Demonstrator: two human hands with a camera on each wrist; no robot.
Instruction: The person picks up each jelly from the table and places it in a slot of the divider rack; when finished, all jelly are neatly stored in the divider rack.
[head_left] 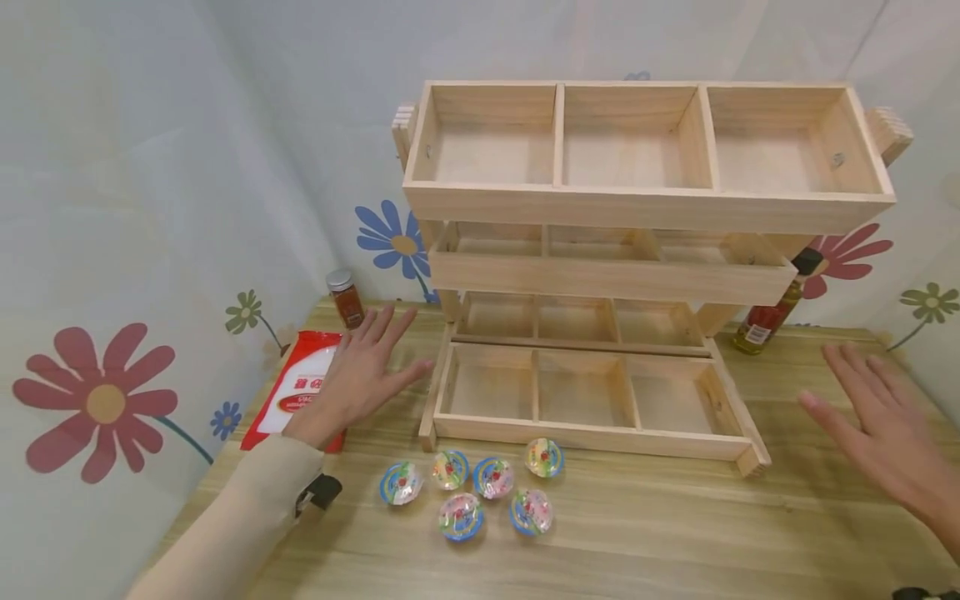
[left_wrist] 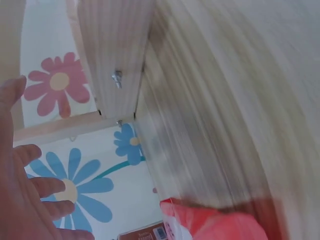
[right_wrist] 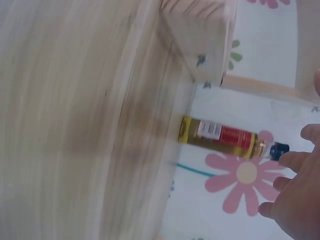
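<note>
My left hand (head_left: pixel 365 371) hovers with fingers spread over the red and white bag (head_left: pixel 279 396), left of the wooden rack. A small jar (head_left: pixel 345 298) with a silver lid and reddish contents stands just beyond its fingertips. On the right, my right hand (head_left: pixel 885 433) is held out above the table, fingers extended, holding nothing. Nearest to it is an oil bottle (right_wrist: pixel 215 137) with a dark cap and red label, standing behind the rack's right side. Several small round sealed cups (head_left: pixel 461 517) with colourful lids lie in front of the rack.
The tiered wooden rack (head_left: pixel 600 442) stands mid-table, each tier split into three compartments. Its top tier (head_left: pixel 645 207) juts up highest, with side posts at both ends. The wood-grain table (head_left: pixel 637 533) meets a flower-patterned curtain (head_left: pixel 187 208) behind and to the left.
</note>
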